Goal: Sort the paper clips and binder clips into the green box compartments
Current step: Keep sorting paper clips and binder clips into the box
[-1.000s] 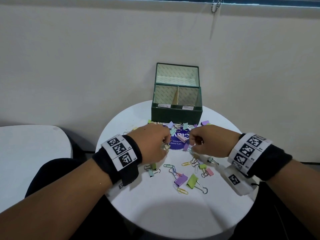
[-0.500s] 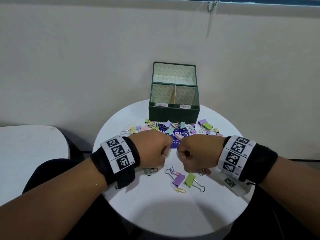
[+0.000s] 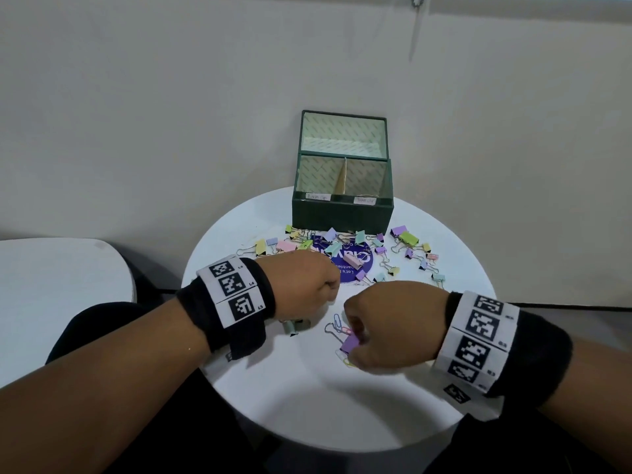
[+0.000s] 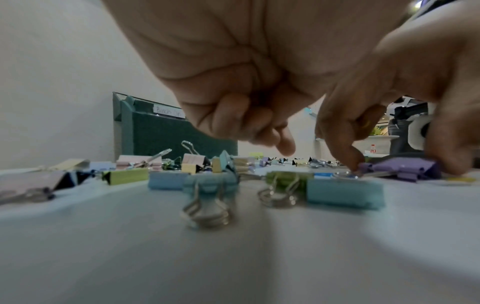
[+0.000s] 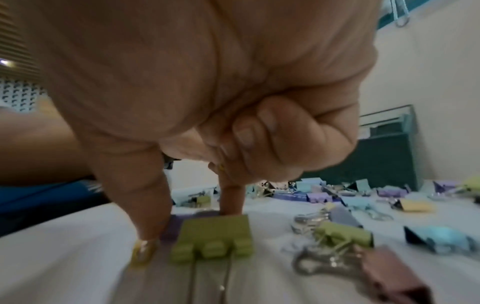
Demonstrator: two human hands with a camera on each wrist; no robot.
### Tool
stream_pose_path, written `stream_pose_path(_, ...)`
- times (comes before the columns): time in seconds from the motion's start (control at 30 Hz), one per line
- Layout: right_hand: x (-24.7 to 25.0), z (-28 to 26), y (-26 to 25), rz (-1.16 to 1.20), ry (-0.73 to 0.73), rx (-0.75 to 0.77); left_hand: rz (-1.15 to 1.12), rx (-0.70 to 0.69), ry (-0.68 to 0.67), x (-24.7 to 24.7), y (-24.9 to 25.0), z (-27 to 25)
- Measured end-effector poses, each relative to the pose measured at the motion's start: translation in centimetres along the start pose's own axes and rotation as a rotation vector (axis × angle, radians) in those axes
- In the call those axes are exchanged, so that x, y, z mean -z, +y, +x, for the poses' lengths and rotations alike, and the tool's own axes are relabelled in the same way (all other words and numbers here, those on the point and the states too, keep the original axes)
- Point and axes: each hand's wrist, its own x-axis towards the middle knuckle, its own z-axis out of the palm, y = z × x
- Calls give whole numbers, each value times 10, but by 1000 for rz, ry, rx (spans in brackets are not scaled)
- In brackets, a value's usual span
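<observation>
The green box (image 3: 342, 213) stands open at the table's far side, with two labelled compartments that look empty. Pastel binder clips (image 3: 408, 238) and paper clips lie scattered in front of it. My left hand (image 3: 321, 289) hovers as a fist above a teal binder clip (image 4: 207, 183); in the left wrist view its fingers (image 4: 262, 131) are curled and I see nothing in them. My right hand (image 3: 359, 336) reaches down, its thumb and forefinger pinching a purple binder clip (image 3: 349, 343) that lies on the table. A green binder clip (image 5: 215, 236) lies just beside it.
The round white table (image 3: 307, 405) is small, and its near half is bare. Loose paper clips (image 3: 337, 325) lie between my hands. A purple round sticker (image 3: 355, 270) sits under the pile. A second white table (image 3: 51, 278) is at the left, with the wall right behind the box.
Both hands have drawn back from the pile by the box toward me. The right hand has dropped onto the purple binder clip, and the left has closed into a fist.
</observation>
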Motion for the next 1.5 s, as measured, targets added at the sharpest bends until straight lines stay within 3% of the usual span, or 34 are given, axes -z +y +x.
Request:
stream_pose_path(0.13, 18, 2, 28, 219, 19, -95, 22, -41, -42, 1, 1, -4)
stream_pose_path(0.27, 31, 0, 66, 160, 173, -221, 131, -101, -103, -2, 3, -8)
stream_pose_path(0.43, 21, 2, 84, 143, 172, -232, 162, -109, -113, -3, 7, -9)
stream_pose_path(0.87, -13, 4, 61, 176, 74, -87, 138, -184, -30, -7, 9, -8)
stream_pose_path(1.03, -11, 8, 64, 71, 69, -119, 218, -56, 138, -6, -1, -6)
stream_pose_path(1.2, -10, 6, 60, 81, 75, -159, 211, -18, 65, -8, 3, -7)
stream_pose_path(1.4, -17, 7, 45, 86, 86, -230, 238, -126, 26, -12, 12, -5)
stream_pose_path(1.5, -14, 7, 46, 132, 87, -186, 273, -158, 35, -14, 13, -5)
